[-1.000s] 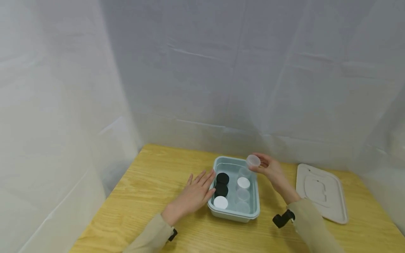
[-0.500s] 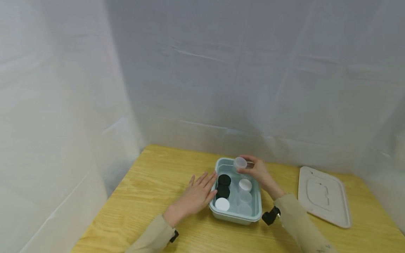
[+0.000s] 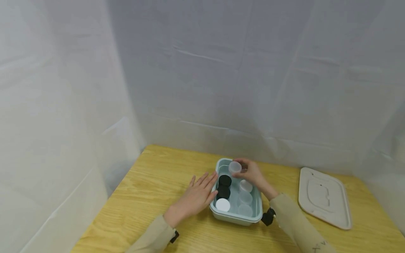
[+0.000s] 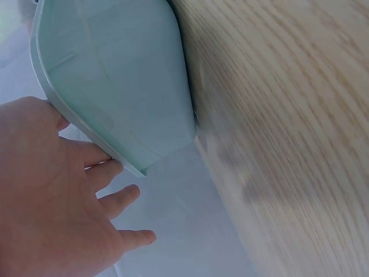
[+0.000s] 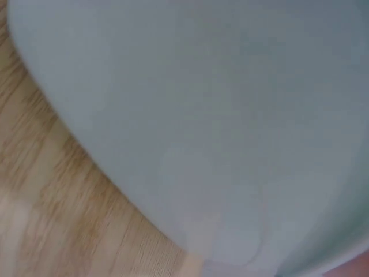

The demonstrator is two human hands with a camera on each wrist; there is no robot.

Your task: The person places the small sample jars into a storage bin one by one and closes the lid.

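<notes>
The right hand (image 3: pixel 251 173) pinches a small clear plastic jar (image 3: pixel 235 167) between thumb and fingertips, holding it over the far left corner of the pale green plastic bin (image 3: pixel 257 210). The jar is tilted on its side with one round end turned toward the camera; whether it touches anything inside the bin cannot be told.

The left hand (image 3: pixel 197 196) lies flat on the wooden table (image 3: pixel 152 189) against the left wall of the bin, its fingers straight and slightly spread, the fingertips touching the rim. In the left wrist view the left hand (image 4: pixel 46 196) shows the same straight, parted fingers (image 4: pixel 118 199) beside the bin (image 4: pixel 115 81), which sits on the table (image 4: pixel 288 115).

Inside the bin, along the left wall, stand two black-lidded jars (image 3: pixel 225 180), one behind the other, and nearer the front wall a white-lidded jar (image 3: pixel 223 205). Along the right wall is a row of clear jars (image 3: pixel 245 198), the farthest of them just below the right hand.

The right wrist view is blurred; it shows only the bin's pale green surface (image 5: pixel 219 115) close up and a strip of wood grain (image 5: pixel 52 190).

Well to the right of the bin, the beige lid (image 3: pixel 323 196) lies flat on the table. White sheeting (image 3: pixel 221 70) hangs behind the bin and to its left
</notes>
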